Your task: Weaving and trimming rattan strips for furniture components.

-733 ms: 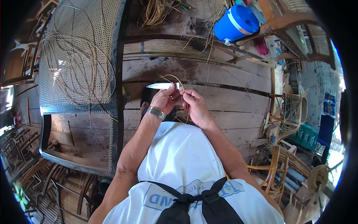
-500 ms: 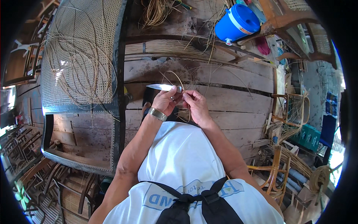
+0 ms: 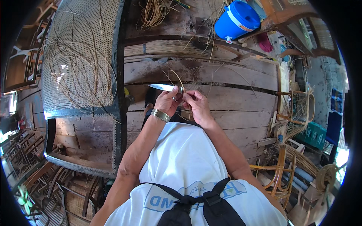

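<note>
My left hand (image 3: 166, 102), with a metal watch at the wrist, is closed around a knife (image 3: 160, 87). Its bright pointed blade sticks out to the left. Close beside it, the fingertips of my right hand (image 3: 197, 105) pinch a thin rattan strip (image 3: 177, 76). The strip curves up beyond the hands and loops down below them. Both hands nearly touch, in front of my white shirt. Where exactly the blade's base and the strip meet is hidden by my fingers.
At the left stands a dark frame with woven cane (image 3: 85, 45), a tangle of loose strands (image 3: 81, 71) lying on it. A blue water jug (image 3: 237, 22) is at the far right. Rattan bundles (image 3: 154, 13) lie on the plank floor (image 3: 233, 100). Chair frames (image 3: 279, 173) crowd both sides.
The hands keep almost the same grip on the knife and strip. The strip's upper loop has shifted slightly to the left. The surroundings have moved a little in the view.
</note>
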Demonstrator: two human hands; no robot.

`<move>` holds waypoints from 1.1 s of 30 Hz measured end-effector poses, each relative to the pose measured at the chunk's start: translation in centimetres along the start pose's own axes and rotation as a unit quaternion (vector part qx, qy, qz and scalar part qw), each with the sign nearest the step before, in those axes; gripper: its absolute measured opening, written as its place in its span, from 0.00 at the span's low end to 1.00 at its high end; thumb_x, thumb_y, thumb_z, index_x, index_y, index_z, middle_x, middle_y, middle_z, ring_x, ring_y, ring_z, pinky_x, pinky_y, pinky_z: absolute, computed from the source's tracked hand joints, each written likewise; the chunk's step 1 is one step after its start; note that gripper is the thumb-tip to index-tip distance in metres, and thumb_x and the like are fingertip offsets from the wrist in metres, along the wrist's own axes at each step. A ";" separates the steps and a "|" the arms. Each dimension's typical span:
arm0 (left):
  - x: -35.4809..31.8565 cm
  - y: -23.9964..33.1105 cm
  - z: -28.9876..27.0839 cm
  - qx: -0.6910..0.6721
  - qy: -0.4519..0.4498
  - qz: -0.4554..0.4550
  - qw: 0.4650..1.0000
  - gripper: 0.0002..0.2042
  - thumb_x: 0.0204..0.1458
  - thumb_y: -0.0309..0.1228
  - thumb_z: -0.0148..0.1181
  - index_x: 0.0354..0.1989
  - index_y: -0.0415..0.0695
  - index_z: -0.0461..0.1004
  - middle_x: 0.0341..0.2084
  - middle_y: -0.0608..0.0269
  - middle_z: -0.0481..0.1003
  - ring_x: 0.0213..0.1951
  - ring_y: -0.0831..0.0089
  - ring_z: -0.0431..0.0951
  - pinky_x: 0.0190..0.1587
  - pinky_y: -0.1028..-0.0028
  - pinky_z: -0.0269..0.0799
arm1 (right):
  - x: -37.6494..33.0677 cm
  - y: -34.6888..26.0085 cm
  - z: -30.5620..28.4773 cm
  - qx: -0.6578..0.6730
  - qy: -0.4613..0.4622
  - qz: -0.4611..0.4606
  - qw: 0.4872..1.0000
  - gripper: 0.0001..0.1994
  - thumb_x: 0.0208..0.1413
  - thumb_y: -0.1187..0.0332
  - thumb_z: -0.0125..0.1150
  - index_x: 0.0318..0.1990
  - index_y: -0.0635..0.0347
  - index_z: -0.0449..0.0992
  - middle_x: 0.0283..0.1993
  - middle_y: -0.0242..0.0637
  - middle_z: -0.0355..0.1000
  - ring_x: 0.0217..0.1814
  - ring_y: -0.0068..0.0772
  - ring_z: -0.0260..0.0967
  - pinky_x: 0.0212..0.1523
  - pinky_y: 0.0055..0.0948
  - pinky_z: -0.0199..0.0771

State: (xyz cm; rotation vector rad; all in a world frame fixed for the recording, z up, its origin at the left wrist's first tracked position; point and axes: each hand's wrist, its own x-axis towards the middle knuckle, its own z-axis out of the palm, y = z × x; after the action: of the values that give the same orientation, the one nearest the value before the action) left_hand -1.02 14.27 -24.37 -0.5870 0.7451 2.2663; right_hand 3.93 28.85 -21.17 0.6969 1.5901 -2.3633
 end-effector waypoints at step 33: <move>1.9 -1.2 0.4 0.662 0.073 0.459 0.588 0.04 0.48 0.21 0.56 0.31 0.42 0.69 0.24 0.50 0.73 0.29 0.46 0.74 0.32 0.56 0.70 | -2.8 -3.7 0.9 0.158 -0.096 0.080 0.980 0.06 0.65 0.67 0.55 0.34 0.55 0.70 0.26 0.21 0.62 0.21 0.10 0.52 0.19 0.16 0.51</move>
State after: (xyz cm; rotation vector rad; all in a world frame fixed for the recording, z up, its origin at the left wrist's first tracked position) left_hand -1.48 16.15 -25.57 0.5209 2.8724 1.5135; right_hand 4.57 29.28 -16.47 0.6040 1.0541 -2.4986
